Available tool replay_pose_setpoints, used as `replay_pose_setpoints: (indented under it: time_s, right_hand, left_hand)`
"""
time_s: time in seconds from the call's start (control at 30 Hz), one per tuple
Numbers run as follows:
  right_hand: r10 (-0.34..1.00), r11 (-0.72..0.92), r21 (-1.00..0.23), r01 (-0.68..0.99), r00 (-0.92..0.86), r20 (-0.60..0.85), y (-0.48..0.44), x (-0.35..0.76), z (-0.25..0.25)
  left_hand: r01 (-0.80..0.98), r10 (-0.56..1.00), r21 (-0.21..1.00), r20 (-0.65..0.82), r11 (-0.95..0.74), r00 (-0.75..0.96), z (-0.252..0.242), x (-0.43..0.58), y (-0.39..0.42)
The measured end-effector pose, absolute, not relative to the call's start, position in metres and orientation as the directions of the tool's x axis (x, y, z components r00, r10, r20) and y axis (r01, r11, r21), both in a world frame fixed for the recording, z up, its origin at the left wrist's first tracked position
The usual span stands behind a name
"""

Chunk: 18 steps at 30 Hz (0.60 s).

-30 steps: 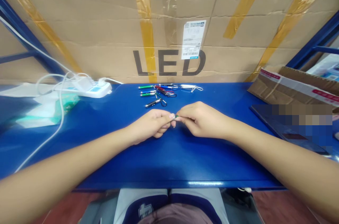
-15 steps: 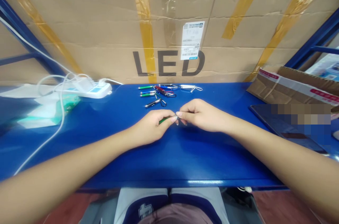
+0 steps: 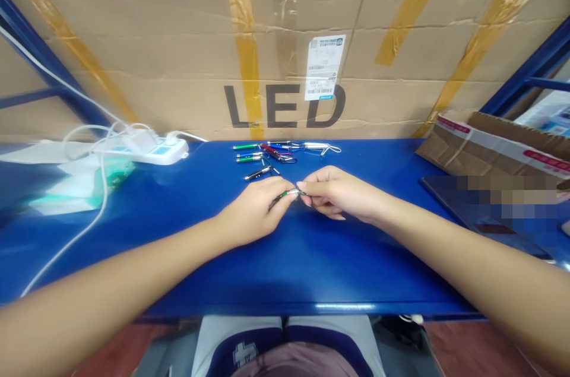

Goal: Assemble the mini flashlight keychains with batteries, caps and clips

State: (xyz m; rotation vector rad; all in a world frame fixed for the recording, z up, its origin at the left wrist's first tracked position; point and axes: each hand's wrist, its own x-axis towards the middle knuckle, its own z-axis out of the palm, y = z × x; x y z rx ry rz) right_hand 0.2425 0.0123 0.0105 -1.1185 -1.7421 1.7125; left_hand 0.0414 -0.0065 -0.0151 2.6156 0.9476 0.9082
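Observation:
Between my hands, above the blue table (image 3: pixel 338 270), is a slim green and silver penlight (image 3: pixel 291 192). My left hand (image 3: pixel 260 208) is closed round its left part, thumb along the body. At its right end, my right hand (image 3: pixel 333 190) pinches a small green piece between thumb and index finger, its other fingers loosely curled. Fingers hide part of the penlight. Beyond my hands lies a group of similar penlights with clips: a black one (image 3: pixel 257 174), a red one (image 3: pixel 275 152), a silver one (image 3: pixel 314 146), and green ones (image 3: pixel 249 159) beside blue ones.
A large cardboard box marked LED (image 3: pixel 178 56) stands behind the table. At left are a white power strip (image 3: pixel 167 153), cables and green-white packets (image 3: pixel 75 193). An open cardboard box (image 3: pixel 445 145) and a dark flat device (image 3: pixel 467 211) lie at right.
The penlight's silver part shows more between my hands, and a green bit now shows at my right fingertips. My right hand's lower fingers have loosened slightly. My left hand has shifted a little upward.

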Motion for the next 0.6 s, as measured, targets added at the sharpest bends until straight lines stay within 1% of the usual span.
replay_pose_setpoints:
  time_s: [0.17, 0.27, 0.37, 0.43, 0.5, 0.57, 0.6]
  right_hand:
    - [0.778, -0.074, -0.972, 0.221, -0.598, -0.195, 0.015, 0.243, 0.012]
    - [0.799, -0.020, -0.962, 0.273, -0.574, -0.180, 0.017, 0.243, 0.011]
    - [0.830, 0.057, -0.932, 0.358, -0.535, -0.155, 0.021, 0.243, 0.008]
    - [0.852, 0.178, -0.875, 0.451, -0.516, -0.093, 0.024, 0.245, 0.006]
    - [0.845, 0.368, -0.762, 0.533, -0.534, 0.034, 0.027, 0.246, 0.002]
    - [0.799, 0.522, -0.649, 0.553, -0.583, 0.145, 0.030, 0.248, -0.002]
    - [0.778, 0.566, -0.614, 0.550, -0.603, 0.177, 0.031, 0.249, -0.004]
  left_hand:
    - [0.488, 0.672, 0.462, 0.491, -0.741, 0.555, -0.014, 0.040, -0.006]
    - [0.490, 0.689, 0.485, 0.472, -0.724, 0.551, -0.013, 0.039, -0.005]
    - [0.540, 0.729, 0.492, 0.423, -0.683, 0.537, -0.014, 0.038, -0.001]
    - [0.574, 0.749, 0.482, 0.401, -0.662, 0.527, -0.016, 0.036, 0.003]
    - [0.586, 0.764, 0.491, 0.388, -0.645, 0.516, -0.019, 0.034, 0.009]
    - [0.581, 0.785, 0.529, 0.371, -0.618, 0.496, -0.023, 0.031, 0.015]
    - [0.577, 0.800, 0.559, 0.355, -0.596, 0.483, -0.024, 0.030, 0.017]
